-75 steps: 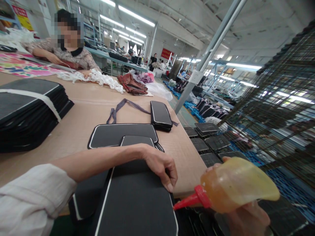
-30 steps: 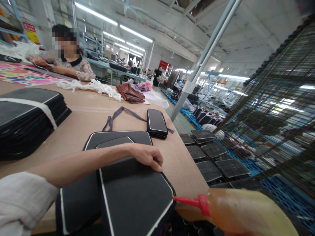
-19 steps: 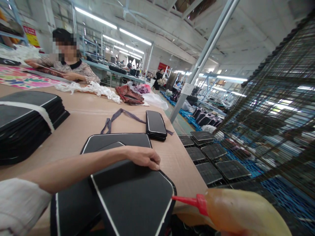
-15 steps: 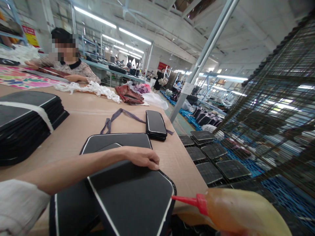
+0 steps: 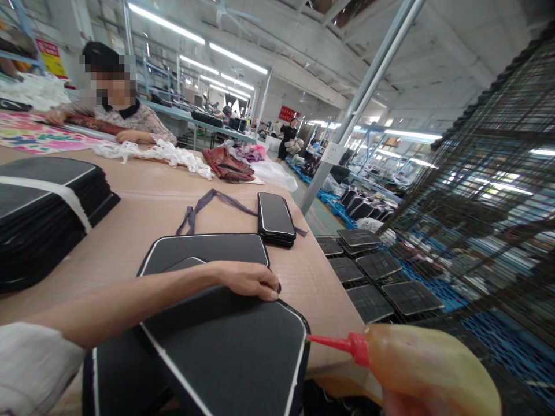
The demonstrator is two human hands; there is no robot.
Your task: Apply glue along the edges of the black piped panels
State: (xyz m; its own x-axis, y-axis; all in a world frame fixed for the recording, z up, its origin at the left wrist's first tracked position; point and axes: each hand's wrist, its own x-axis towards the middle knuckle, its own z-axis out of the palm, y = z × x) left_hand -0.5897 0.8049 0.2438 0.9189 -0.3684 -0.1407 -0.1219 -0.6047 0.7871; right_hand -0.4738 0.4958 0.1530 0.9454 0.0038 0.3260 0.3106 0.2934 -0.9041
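My left hand (image 5: 250, 279) is closed on the far edge of a black panel (image 5: 229, 346) with a white line along its border, the thumb side turned toward the right. That panel lies slanted over other black panels (image 5: 124, 372) on the table. My right hand (image 5: 416, 403), mostly cut off by the bottom edge, grips a squeeze bottle (image 5: 433, 364) of yellowish liquid. Its red nozzle (image 5: 332, 343) points left, with the tip at the panel's right corner.
A strapped stack of black panels (image 5: 47, 214) is at left, and a small stack (image 5: 276, 219) sits near a dark strip (image 5: 203, 202). Opposite, a person (image 5: 115, 104) handles material. At right are a wire mesh (image 5: 489, 173) and panels on lower racks (image 5: 411, 297).
The bottle has shifted slightly, its nozzle tip moving a little up and right along the panel's corner. My left hand keeps nearly the same place. The seated person's hands have moved slightly.
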